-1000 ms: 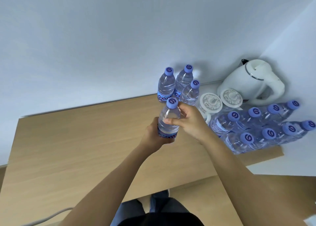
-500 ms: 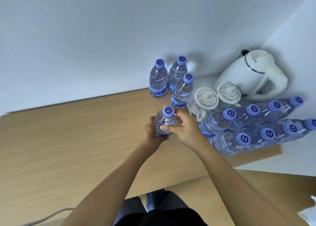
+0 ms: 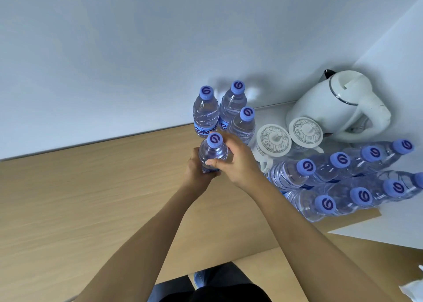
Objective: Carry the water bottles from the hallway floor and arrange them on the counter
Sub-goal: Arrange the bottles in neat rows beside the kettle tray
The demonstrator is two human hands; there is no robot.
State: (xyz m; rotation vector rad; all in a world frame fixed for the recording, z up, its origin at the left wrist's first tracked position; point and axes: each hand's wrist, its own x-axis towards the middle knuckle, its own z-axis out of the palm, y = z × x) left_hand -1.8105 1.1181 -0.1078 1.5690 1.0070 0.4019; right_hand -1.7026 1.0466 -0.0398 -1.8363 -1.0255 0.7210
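I look down from the head camera at a light wooden desk (image 3: 80, 198) set against a pale wall. Both of my hands grip one clear water bottle (image 3: 212, 155) with a purple cap, held upright near the back of the desk. My left hand (image 3: 196, 171) wraps around the bottle's lower body from the left. My right hand (image 3: 238, 162) curls around its upper body from the right, thumb across the front. I cannot tell whether its base touches the desk. Just behind it stand three more bottles (image 3: 206, 114) in a tight cluster by the wall. To the right sit two white lidded cups (image 3: 273, 141), and behind them a white kettle (image 3: 338, 105) in the corner. Further right, a group of capped bottles (image 3: 343, 182) stands in two rows.
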